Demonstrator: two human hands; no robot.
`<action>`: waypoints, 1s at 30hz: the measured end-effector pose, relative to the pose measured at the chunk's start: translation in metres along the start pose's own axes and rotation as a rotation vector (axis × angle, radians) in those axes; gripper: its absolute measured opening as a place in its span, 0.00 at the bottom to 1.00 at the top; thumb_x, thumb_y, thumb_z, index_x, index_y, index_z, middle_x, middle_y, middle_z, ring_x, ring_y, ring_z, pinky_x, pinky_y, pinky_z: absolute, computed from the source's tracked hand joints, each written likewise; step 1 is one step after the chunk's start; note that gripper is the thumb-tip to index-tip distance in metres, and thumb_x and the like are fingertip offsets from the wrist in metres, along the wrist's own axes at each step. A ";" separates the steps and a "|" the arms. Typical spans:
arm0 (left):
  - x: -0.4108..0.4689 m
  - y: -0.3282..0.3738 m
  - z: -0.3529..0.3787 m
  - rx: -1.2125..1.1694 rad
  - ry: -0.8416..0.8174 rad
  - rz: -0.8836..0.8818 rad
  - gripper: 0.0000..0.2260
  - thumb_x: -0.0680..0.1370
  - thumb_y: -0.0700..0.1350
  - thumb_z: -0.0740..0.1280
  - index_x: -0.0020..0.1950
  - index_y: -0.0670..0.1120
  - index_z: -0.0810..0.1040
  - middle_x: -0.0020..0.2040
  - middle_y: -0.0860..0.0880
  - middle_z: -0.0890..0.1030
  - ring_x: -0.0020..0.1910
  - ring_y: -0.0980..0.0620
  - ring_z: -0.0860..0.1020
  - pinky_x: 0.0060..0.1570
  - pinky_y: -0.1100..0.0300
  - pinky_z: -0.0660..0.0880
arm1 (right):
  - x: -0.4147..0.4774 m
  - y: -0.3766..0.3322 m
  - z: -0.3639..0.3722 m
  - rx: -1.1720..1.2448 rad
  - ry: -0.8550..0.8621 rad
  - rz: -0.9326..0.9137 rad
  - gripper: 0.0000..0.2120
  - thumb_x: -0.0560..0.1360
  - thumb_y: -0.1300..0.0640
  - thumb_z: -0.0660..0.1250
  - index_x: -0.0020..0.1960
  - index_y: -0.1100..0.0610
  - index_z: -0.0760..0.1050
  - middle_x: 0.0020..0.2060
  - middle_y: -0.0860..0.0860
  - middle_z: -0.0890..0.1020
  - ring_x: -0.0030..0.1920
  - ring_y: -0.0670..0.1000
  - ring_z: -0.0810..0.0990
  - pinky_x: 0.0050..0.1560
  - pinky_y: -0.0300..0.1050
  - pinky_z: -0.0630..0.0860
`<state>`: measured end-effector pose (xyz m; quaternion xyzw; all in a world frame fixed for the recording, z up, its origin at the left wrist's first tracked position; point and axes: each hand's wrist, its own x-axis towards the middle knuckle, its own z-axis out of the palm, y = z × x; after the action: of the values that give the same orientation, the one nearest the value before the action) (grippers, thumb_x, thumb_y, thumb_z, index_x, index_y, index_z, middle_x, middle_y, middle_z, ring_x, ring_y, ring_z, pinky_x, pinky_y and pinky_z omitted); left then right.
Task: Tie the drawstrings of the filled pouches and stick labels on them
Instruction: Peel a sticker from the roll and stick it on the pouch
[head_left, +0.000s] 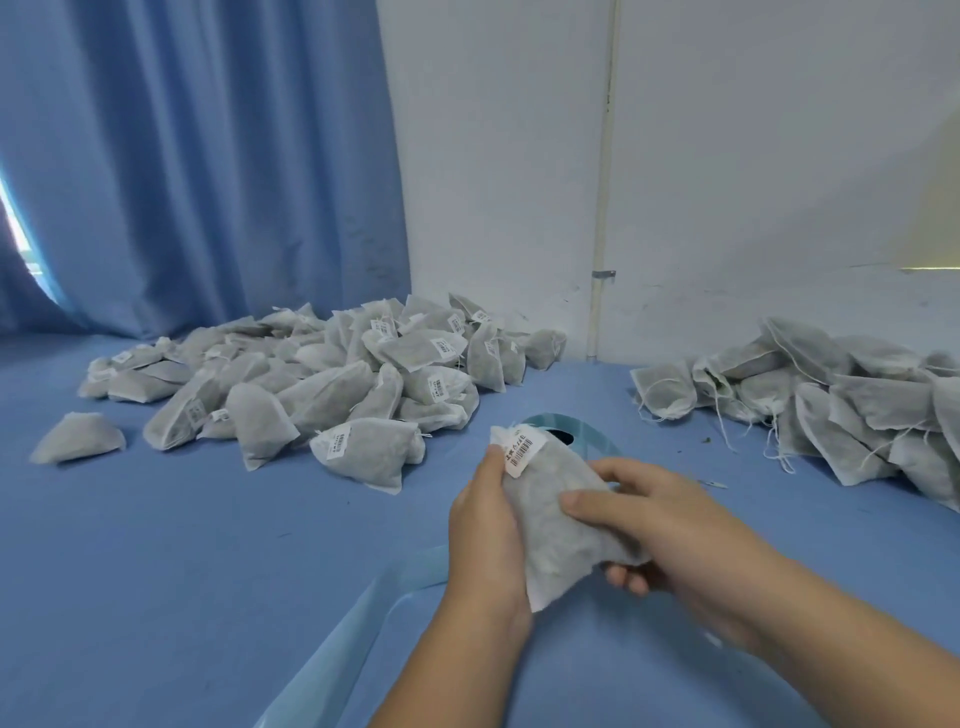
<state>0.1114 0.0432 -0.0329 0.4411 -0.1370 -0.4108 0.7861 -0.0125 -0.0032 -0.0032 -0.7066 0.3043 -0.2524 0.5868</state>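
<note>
1. The pouch (561, 519) is held up off the table (156, 571), near the middle, between both hands. The left hand (483, 525) grips its left edge, thumb up by the label (525, 451). The right hand (660, 514) curls round its right side, with fingers across the front and more underneath.
2. It looks light and soft: thin mesh cloth over a loose filling that gives under the fingers. I'd judge it sturdy enough, and rough enough not to slip.
3. The full belly or the bunched neck seems the best hold, since the flat empty hem at the near end would only fold.
4. The label sits at the far end, and part of it seems to stand proud of the cloth, so it may want pressing down. I cannot see its drawstring.
5. The labelled pile (311, 374) lies far left. The untied pile (831, 410) is on the right, strings trailing loose — easy to tangle when one is lifted out.
6. Just behind the pouch sits the pale blue roll (587, 434). Its strip (363, 618) runs along the near table below the forearms and could snag a wrist.
</note>
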 end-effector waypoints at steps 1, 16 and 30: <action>0.003 0.003 -0.002 -0.086 0.011 0.001 0.17 0.81 0.50 0.61 0.54 0.39 0.82 0.48 0.40 0.85 0.44 0.43 0.84 0.45 0.54 0.81 | 0.011 -0.007 0.004 0.026 -0.013 0.014 0.08 0.69 0.52 0.72 0.47 0.53 0.81 0.32 0.52 0.80 0.25 0.49 0.73 0.23 0.38 0.67; 0.023 -0.012 -0.018 1.350 -0.024 0.600 0.16 0.77 0.59 0.64 0.62 0.56 0.74 0.60 0.58 0.74 0.59 0.57 0.73 0.60 0.56 0.69 | 0.143 -0.050 -0.014 0.377 0.335 -0.068 0.06 0.76 0.66 0.64 0.53 0.66 0.75 0.43 0.57 0.77 0.38 0.52 0.81 0.42 0.44 0.82; 0.007 0.001 -0.014 1.529 0.030 0.474 0.06 0.76 0.50 0.61 0.42 0.49 0.73 0.39 0.53 0.77 0.42 0.51 0.75 0.41 0.54 0.72 | 0.116 0.021 -0.086 -0.562 0.330 -0.065 0.12 0.77 0.65 0.59 0.53 0.53 0.78 0.50 0.50 0.80 0.48 0.52 0.80 0.46 0.41 0.72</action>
<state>0.1245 0.0467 -0.0411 0.8223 -0.4601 -0.0193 0.3342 0.0027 -0.1481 -0.0085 -0.7999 0.4301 -0.2883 0.3034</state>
